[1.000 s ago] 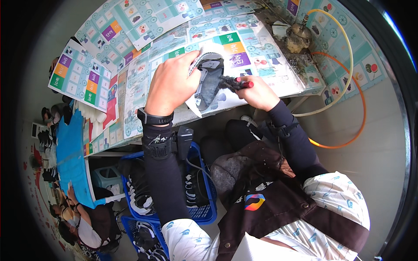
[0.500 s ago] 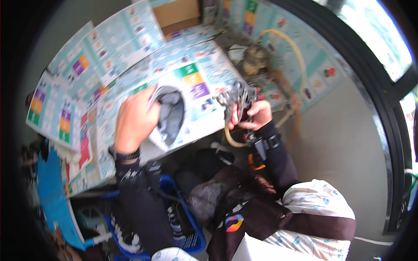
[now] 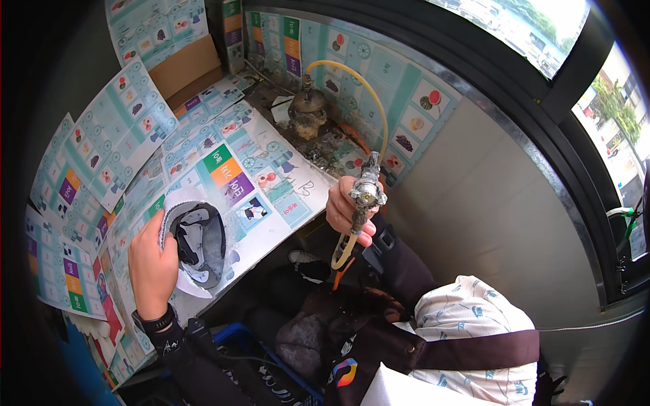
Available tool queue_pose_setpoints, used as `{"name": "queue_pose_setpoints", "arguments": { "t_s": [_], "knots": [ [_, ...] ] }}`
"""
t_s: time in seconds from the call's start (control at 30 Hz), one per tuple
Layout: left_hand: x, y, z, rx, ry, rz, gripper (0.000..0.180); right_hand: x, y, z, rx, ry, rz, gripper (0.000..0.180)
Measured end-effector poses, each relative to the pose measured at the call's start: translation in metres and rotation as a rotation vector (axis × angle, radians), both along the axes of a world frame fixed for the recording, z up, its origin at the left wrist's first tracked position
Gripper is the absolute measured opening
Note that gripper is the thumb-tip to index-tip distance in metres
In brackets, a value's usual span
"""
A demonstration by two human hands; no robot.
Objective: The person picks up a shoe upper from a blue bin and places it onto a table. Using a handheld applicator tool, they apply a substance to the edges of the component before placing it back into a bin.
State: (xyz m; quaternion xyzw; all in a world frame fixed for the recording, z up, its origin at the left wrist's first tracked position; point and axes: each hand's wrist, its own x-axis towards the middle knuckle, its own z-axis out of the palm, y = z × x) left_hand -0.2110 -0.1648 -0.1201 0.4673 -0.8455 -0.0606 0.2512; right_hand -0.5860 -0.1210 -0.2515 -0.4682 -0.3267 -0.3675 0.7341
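Observation:
My left hand [image 3: 152, 264] is closed on the edge of a white and grey shoe upper [image 3: 215, 240], its oval opening turned up to show a dark lining and pale inner pieces. It is held over the printed sheets [image 3: 277, 193] covering the table, near the front edge. My right hand [image 3: 338, 210] grips a metal spray gun [image 3: 367, 193], crusted with residue, just off the table's right corner. The gun's round front faces up towards me. A short yellowish tube [image 3: 343, 252] hangs beneath it. The fingers behind the gun are partly hidden.
A crusted pot [image 3: 308, 114] stands at the back, with a yellow hose [image 3: 384, 111] arching from it. Beside it are a cardboard box [image 3: 183, 71] and upright printed sheets [image 3: 125, 128]. A blue basket [image 3: 308, 387] sits below the table; a window frame [image 3: 542, 111] runs along the right.
My view has shifted to the right. The spray gun has turned from pointing left to facing up towards me. The shoe upper stays in my left hand, tilted more open.

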Motion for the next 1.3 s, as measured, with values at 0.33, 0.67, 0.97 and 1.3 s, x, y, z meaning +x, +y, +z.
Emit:
{"name": "queue_pose_setpoints", "arguments": {
  "t_s": [0.33, 0.67, 0.97, 1.3],
  "knots": [
    [-0.003, 0.003, -0.001, 0.001, -0.006, 0.014, 0.043, 0.003, 0.0, -0.001, -0.026, -0.004, 0.003, 0.03],
    [-0.004, 0.004, -0.002, -0.036, -0.013, -0.002, 0.043, 0.008, 0.002, -0.002, -0.028, -0.021, 0.009, 0.042],
    [-0.008, 0.003, -0.001, -0.03, -0.013, -0.006, 0.044, 0.004, -0.001, -0.004, -0.063, -0.011, -0.008, 0.045],
    [-0.011, 0.006, 0.004, -0.034, -0.009, -0.019, 0.044, 0.007, -0.002, -0.002, -0.037, -0.012, 0.011, 0.04]
  ]
}}
